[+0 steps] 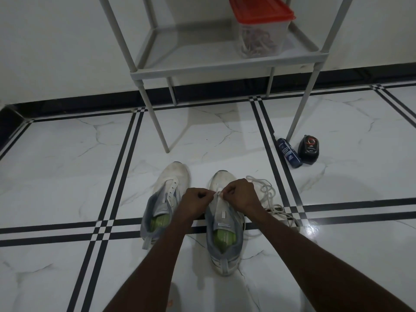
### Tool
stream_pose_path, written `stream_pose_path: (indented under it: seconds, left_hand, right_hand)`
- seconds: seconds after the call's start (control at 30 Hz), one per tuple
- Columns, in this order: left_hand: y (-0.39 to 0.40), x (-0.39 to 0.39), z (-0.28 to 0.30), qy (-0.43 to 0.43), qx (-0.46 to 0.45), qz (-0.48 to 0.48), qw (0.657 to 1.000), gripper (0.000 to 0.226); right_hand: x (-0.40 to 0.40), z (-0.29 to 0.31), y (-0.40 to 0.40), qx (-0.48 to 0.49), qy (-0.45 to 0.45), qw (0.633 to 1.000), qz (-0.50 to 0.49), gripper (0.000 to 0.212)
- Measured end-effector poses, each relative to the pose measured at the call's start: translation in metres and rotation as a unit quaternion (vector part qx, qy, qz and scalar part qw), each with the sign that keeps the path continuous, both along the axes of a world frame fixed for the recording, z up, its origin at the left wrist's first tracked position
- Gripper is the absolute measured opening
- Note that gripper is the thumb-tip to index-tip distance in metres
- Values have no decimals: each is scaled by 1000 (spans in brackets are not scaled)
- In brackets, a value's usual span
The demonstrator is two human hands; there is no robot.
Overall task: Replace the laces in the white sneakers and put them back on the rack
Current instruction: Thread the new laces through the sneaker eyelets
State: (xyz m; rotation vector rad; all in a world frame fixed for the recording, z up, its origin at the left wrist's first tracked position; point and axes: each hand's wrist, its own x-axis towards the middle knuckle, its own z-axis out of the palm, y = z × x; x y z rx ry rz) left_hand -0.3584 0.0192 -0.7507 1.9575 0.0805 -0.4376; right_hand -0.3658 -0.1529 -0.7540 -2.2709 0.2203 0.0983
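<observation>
Two white sneakers on the marble-pattern floor (67, 176), toes toward the rack (202, 70), side by side, just apart. Left sneaker (167, 199): eyelets bare, tongue loose, green insole showing. Right sneaker (225, 230): green insole too; a small label on the tongue carries print too small to read.

Both hands over the right sneaker's forefoot. Left hand (195, 202) has fingers curled, pinching a white lace (218, 193) at the lowest eyelets. Right hand (242, 194) is likewise curled, pinching the same lace from the other side.

One loose heap of white laces (267, 192) lies on the floor, touching the right sneaker's outer side.

Rack: grey, one shelf in view, bearing one clear container (261, 32) with a red lid; its contents are indistinct.

By the rack's right front leg: one dark blue bottle (288, 152) lying down, writing illegible; one black shoe-polish applicator (309, 148) with a red mark, text unreadable. The two are just beside each other.
</observation>
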Motion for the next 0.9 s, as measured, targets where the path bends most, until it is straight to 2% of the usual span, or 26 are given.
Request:
stream_pose_path:
  seconds: [0.17,0.3,0.47,0.6,0.77,0.9]
  left_hand:
    - [-2,-1,2,-3,3,-1,1000,20]
    - [-4,-1,0,-14,11,-4,1000,11]
    - [-7,-3,2,-6,21,7,1000,17]
    - [-11,-4,7,39,-27,25,999,18]
    - [-20,2,10,-82,79,-19,993,11]
    - [-25,1,0,-83,85,9,993,11]
  right_hand:
    - [-4,-3,1,7,-19,1000,-6,7]
    - [-6,-7,7,-16,-27,999,10,9]
    - [-7,-8,14,-11,-15,1000,21,10]
    - [-7,-11,7,18,1,999,-38,13]
    - [-10,-14,4,40,-37,996,-65,14]
    - [-9,-13,-3,75,-34,995,-50,13]
